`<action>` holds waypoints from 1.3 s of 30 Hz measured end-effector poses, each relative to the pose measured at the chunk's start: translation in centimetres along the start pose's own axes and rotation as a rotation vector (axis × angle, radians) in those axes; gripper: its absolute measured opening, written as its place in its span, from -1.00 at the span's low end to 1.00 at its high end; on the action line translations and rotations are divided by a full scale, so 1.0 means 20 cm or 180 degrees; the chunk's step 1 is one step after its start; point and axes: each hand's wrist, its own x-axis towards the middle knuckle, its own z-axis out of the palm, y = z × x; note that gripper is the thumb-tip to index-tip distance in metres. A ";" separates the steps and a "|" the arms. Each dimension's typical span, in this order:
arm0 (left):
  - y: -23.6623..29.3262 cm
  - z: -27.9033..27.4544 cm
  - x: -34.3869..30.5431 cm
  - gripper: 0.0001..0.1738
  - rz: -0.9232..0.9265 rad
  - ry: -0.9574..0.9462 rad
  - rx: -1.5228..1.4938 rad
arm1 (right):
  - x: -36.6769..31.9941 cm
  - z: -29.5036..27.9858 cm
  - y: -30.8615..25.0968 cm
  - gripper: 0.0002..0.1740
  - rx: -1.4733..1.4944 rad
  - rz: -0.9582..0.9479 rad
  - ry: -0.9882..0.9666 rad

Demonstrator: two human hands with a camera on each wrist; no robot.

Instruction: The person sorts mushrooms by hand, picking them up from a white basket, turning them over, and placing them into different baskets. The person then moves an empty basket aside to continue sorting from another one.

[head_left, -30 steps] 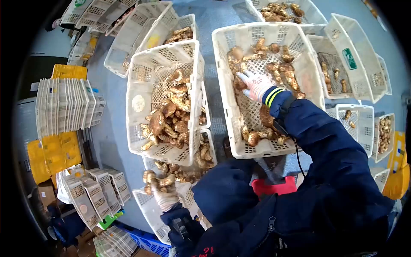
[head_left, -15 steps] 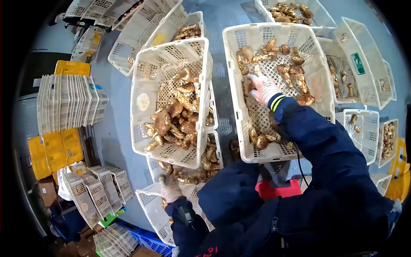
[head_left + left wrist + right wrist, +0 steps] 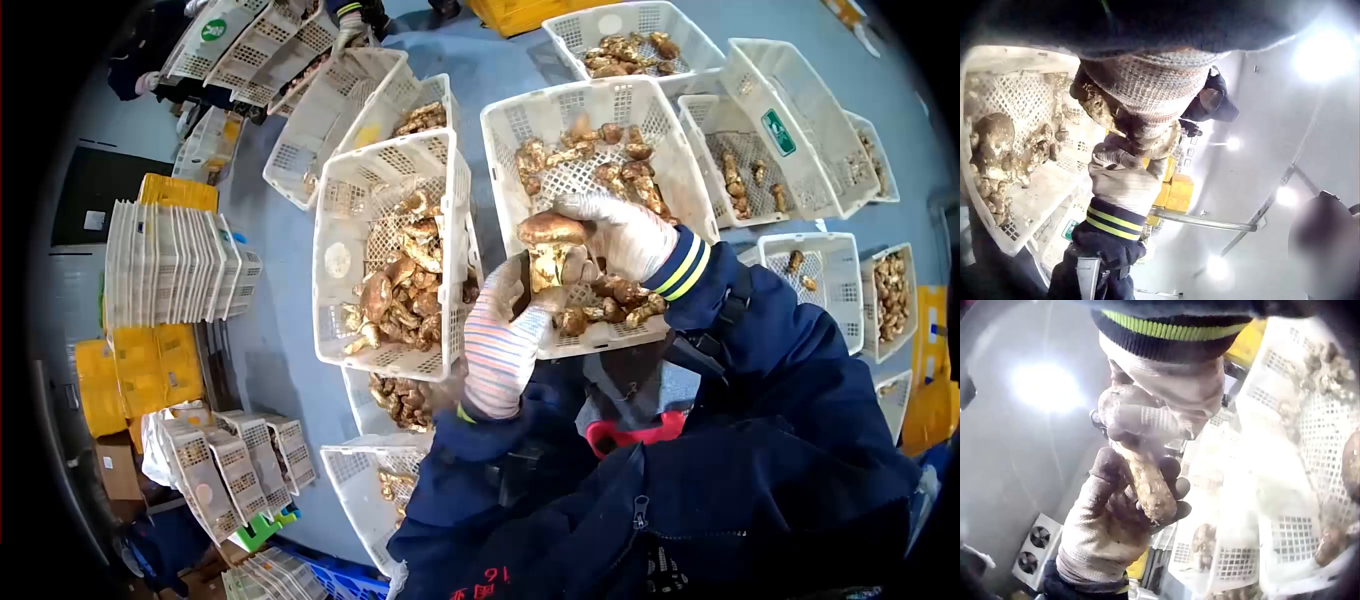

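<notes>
Both gloved hands hold one large mushroom (image 3: 548,258) over the near left part of the right-hand white crate (image 3: 497,165). Its brown cap faces away from the body and its pale, dirt-streaked stem points back toward it. My left hand (image 3: 500,345), in a striped glove, grips the stem from the left. The right hand (image 3: 630,238) has its fingers at the cap from the right. In the right wrist view the stem (image 3: 1152,490) shows between the left hand's dirty fingers (image 3: 1107,465). Several smaller mushrooms (image 3: 640,185) lie in the crate beneath.
Left of it stands another white crate (image 3: 322,290) heaped with mushrooms. A lower crate (image 3: 345,475) holds a few at front left. More crates (image 3: 800,130) stand at right, with stacked empty ones (image 3: 165,265) at far left. Another person's hand (image 3: 348,32) appears at the back.
My left hand released its mushrooms at the front left crate and came over to the right-hand crate. The right hand has raised a mushroom from that crate, and both hands now hold it.
</notes>
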 end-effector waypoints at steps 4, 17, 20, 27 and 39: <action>-0.01 0.05 0.00 -0.54 -0.0354 0.0097 0.0186 | -0.04 -0.08 -0.02 -0.63 -0.2256 -0.0674 -0.0212; 0.00 -0.41 -0.06 -0.72 0.0161 0.0628 0.0321 | 0.23 -0.33 -0.20 -0.45 -0.4433 -0.0305 0.1164; 0.03 -0.76 -0.21 -0.85 0.0604 0.1280 -0.0474 | 0.44 -0.73 -0.16 -0.50 -0.5712 0.0866 0.1493; -0.58 -1.44 -0.56 -0.63 -0.0550 0.3191 -0.1228 | 0.80 -0.84 0.17 -0.29 -0.6836 -0.0044 0.0773; -0.19 -0.99 -0.37 -0.33 -0.0508 0.2206 -0.0242 | 1.17 -0.89 0.27 -0.36 -0.6512 0.0234 0.0935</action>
